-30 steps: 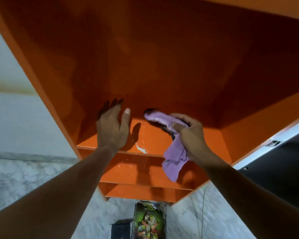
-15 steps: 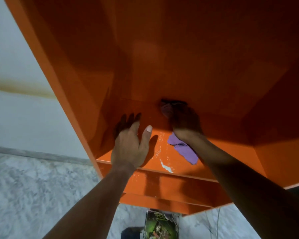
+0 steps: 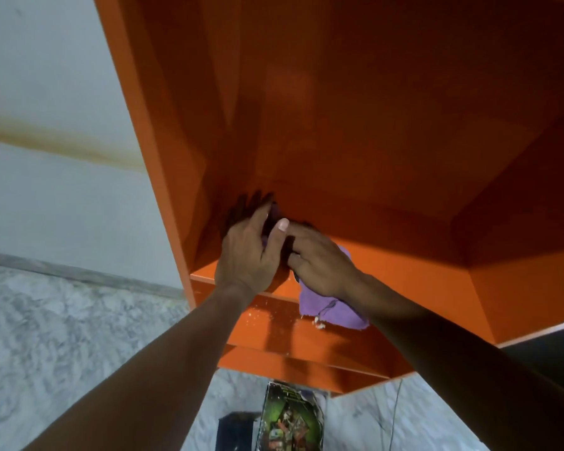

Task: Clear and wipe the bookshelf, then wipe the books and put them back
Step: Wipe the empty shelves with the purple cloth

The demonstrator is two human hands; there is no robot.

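Both my bare forearms reach up from the bottom of the view, from 7 and 5 o'clock, and meet just left of centre.

My left hand (image 3: 246,258) lies with its fingers (image 3: 260,217) fairly straight, pointing into the shelf's back left corner, thumb stretched out toward 1 o'clock. It grips nothing that I can see. A sliver of purple shows beneath it, so it seems to press on the rag's far end.

My right hand (image 3: 323,265) touches it at 3 o'clock. Its fingers (image 3: 295,260) are bent and bunched over a purple cloth (image 3: 329,309), pinning it to the shelf board (image 3: 404,278). The cloth's loose tail hangs over the board's front edge toward 5 o'clock, frayed, with a thread dangling. Pale crumbs (image 3: 318,324) lie at its hem.

The cloth looks thin, soft and very light. It should fold wherever I push, so I judge it best held bunched under the palm, not by a corner.

Round my hands stands the orange bookshelf (image 3: 372,141), glossy and bare of books here, its shadowed interior filling the view from 12 to 3 o'clock. More orange boards sit below.

Farther down, at 6 o'clock, a green-covered book (image 3: 290,418) lies on the grey marble floor (image 3: 62,320), just beside a dark box (image 3: 235,429). The book looks stiff, probably best taken by its edges.

At 9 to 11 o'clock is a pale wall (image 3: 46,76) with a brownish stain.
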